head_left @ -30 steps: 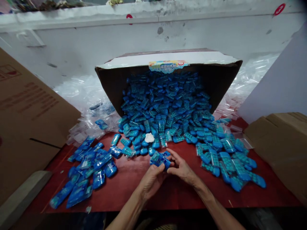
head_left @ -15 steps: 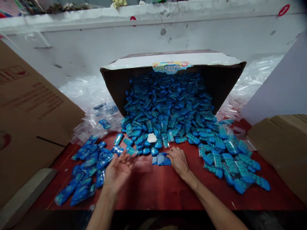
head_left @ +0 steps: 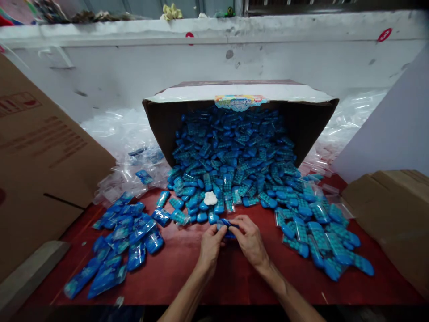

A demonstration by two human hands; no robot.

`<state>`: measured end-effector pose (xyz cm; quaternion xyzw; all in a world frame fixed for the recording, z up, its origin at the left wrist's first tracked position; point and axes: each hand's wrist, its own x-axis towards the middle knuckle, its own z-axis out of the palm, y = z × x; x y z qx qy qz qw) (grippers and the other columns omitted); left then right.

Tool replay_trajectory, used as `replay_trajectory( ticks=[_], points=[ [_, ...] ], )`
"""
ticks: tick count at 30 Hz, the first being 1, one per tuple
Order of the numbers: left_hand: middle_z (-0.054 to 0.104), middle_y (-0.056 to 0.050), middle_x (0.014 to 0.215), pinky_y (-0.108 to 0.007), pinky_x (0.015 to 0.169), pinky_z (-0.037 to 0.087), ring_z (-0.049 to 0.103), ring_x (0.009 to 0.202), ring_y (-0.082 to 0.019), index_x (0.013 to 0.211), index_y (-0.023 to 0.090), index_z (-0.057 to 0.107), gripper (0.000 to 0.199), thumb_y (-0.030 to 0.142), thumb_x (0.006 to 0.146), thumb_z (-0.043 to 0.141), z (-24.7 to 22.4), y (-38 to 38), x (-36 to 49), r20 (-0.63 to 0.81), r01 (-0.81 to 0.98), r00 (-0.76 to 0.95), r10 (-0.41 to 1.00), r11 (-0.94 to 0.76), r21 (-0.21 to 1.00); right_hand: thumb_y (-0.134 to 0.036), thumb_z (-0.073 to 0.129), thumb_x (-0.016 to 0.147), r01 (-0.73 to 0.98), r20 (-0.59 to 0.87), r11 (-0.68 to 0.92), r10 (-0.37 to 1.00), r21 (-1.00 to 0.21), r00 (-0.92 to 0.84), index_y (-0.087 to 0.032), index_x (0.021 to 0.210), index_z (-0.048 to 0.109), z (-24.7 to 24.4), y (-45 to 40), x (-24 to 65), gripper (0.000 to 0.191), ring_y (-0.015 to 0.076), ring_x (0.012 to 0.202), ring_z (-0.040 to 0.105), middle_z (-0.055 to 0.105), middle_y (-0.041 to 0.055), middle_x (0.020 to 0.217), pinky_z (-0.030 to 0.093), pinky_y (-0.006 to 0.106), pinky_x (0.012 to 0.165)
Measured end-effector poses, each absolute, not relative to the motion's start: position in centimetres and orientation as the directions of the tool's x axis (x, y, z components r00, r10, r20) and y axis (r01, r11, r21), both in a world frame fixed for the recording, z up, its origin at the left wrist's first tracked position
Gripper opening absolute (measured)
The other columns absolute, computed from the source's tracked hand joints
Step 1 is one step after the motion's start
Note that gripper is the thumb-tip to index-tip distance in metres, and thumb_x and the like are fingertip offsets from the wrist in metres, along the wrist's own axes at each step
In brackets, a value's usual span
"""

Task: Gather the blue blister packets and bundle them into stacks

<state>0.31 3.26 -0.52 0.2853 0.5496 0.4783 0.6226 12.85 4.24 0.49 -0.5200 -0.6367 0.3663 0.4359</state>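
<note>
My left hand (head_left: 210, 247) and my right hand (head_left: 250, 241) meet at the middle of the red table, closed on a small blue printed packet (head_left: 226, 227). Fingers and thumbs cover much of it, so its full shape is hidden. Just beyond them lie blue cases with teal beads behind clear fronts (head_left: 229, 185), heaped up and spilling out of a tipped carton (head_left: 323, 117). A white, scallop-edged piece (head_left: 210, 198) rests on the near part of this heap. To the left of my hands lies a pile of blue printed packets (head_left: 136, 230).
More of the blue cases (head_left: 320, 241) lie loose at the right. Clear plastic pieces (head_left: 122, 172) are heaped behind on both sides. A large brown carton (head_left: 47, 138) stands left, another (head_left: 392, 210) right. A grey bar (head_left: 36, 268) lies along the left edge.
My left hand has come from beside the left pile to the middle and now grips the packet with my right hand. The packet has been lifted from the table. The camera view has shifted slightly.
</note>
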Motion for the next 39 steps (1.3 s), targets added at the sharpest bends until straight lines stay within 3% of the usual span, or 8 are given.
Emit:
replay_trajectory(
  ticks=[3, 8, 17, 22, 28, 32, 35, 39],
  points=[
    [0.056, 0.001, 0.053, -0.018, 0.043, 0.034, 0.047, 0.044, -0.008, 0.070, 0.012, 0.059, 0.028, 0.036, 0.058, 0.066, -0.2, 3.7, 0.1, -0.393, -0.306, 0.024, 0.919, 0.381, 0.872, -0.036, 0.058, 0.068, -0.019, -0.113, -0.116, 0.986, -0.993, -0.124, -0.017, 0.101, 0.056, 0.0, 5.2, 12.7, 0.037, 0.0148, 0.069, 0.054, 0.060, 0.0034, 0.083, 0.042, 0.027, 0.062],
    [0.054, 0.001, 0.049, -0.019, 0.043, 0.034, 0.044, 0.041, -0.007, 0.064, 0.010, 0.059, 0.028, 0.036, 0.056, 0.068, -0.2, 4.3, -0.2, -0.428, -0.295, 0.018, 0.904, 0.414, 0.861, -0.041, 0.063, 0.059, -0.221, -0.272, -0.310, 0.944, -0.925, -0.188, -0.013, 0.064, 0.055, -0.8, 6.2, 12.3, 0.029, 0.0084, 0.048, 0.044, 0.052, -0.0032, 0.053, 0.036, 0.022, 0.050],
    [0.045, 0.005, 0.038, -0.019, 0.040, 0.028, 0.039, 0.036, -0.006, 0.059, 0.012, 0.055, 0.027, 0.036, 0.055, 0.068, -0.7, 5.1, 0.2, -0.393, -0.324, -0.054, 0.918, 0.356, 0.877, -0.039, 0.046, 0.075, 0.183, -0.055, -0.040, 0.995, -0.982, -0.079, -0.018, 0.058, 0.045, -1.1, 6.1, 12.0, 0.027, 0.0099, 0.052, 0.040, 0.044, -0.0045, 0.054, 0.029, 0.021, 0.049],
    [0.041, 0.006, 0.035, -0.019, 0.039, 0.025, 0.037, 0.035, -0.006, 0.052, 0.014, 0.050, 0.031, 0.039, 0.059, 0.065, -1.0, 5.6, 0.6, -0.346, -0.336, -0.079, 0.935, 0.302, 0.892, -0.041, 0.037, 0.081, 0.239, 0.016, 0.024, 0.999, -0.971, -0.038, -0.019, 0.060, 0.041, -1.5, 6.3, 11.6, 0.030, 0.0101, 0.054, 0.040, 0.041, -0.0042, 0.056, 0.029, 0.021, 0.051],
    [0.058, -0.001, 0.053, -0.023, 0.048, 0.035, 0.049, 0.047, -0.010, 0.064, 0.011, 0.059, 0.028, 0.038, 0.058, 0.067, 1.2, 5.8, 0.8, -0.389, -0.457, 0.140, 0.911, 0.408, 0.790, -0.047, 0.031, 0.082, 0.322, 0.042, 0.087, 0.989, -0.943, -0.144, -0.017, 0.057, 0.045, -0.3, 7.8, 13.1, 0.042, 0.0088, 0.048, 0.035, 0.038, -0.0043, 0.051, 0.027, 0.020, 0.043],
    [0.052, 0.001, 0.044, -0.023, 0.048, 0.038, 0.052, 0.046, -0.012, 0.058, 0.013, 0.054, 0.026, 0.037, 0.061, 0.065, 1.7, 5.7, 0.1, -0.409, -0.502, 0.158, 0.899, 0.430, 0.750, -0.036, 0.035, 0.084, 0.466, 0.096, 0.203, 0.965, -0.861, -0.243, -0.017, 0.075, 0.058, 2.1, 10.7, 15.7, 0.032, 0.0144, 0.072, 0.048, 0.055, 0.0022, 0.077, 0.035, 0.023, 0.061],
    [0.046, 0.004, 0.038, -0.024, 0.047, 0.041, 0.053, 0.045, -0.013, 0.055, 0.015, 0.048, 0.027, 0.036, 0.063, 0.064, 1.5, 5.5, -0.7, -0.440, -0.564, 0.159, 0.884, 0.447, 0.694, -0.020, 0.049, 0.077, 0.894, 0.162, 0.285, 0.957, -0.347, -0.243, -0.024, 0.110, 0.050, 3.0, 13.5, 17.2, 0.033, 0.0211, 0.096, 0.042, 0.046, 0.0074, 0.113, 0.032, 0.028, 0.074],
    [0.049, 0.004, 0.040, -0.024, 0.048, 0.044, 0.056, 0.048, -0.013, 0.059, 0.015, 0.049, 0.024, 0.035, 0.067, 0.060, 1.4, 4.8, -1.7, -0.479, -0.588, 0.207, 0.853, 0.500, 0.636, -0.015, 0.052, 0.073, 0.921, 0.078, 0.295, 0.955, -0.256, -0.284, -0.024, 0.105, 0.054, 2.7, 15.5, 17.5, 0.033, 0.0189, 0.085, 0.048, 0.051, 0.0070, 0.097, 0.033, 0.027, 0.069]
  ],
)
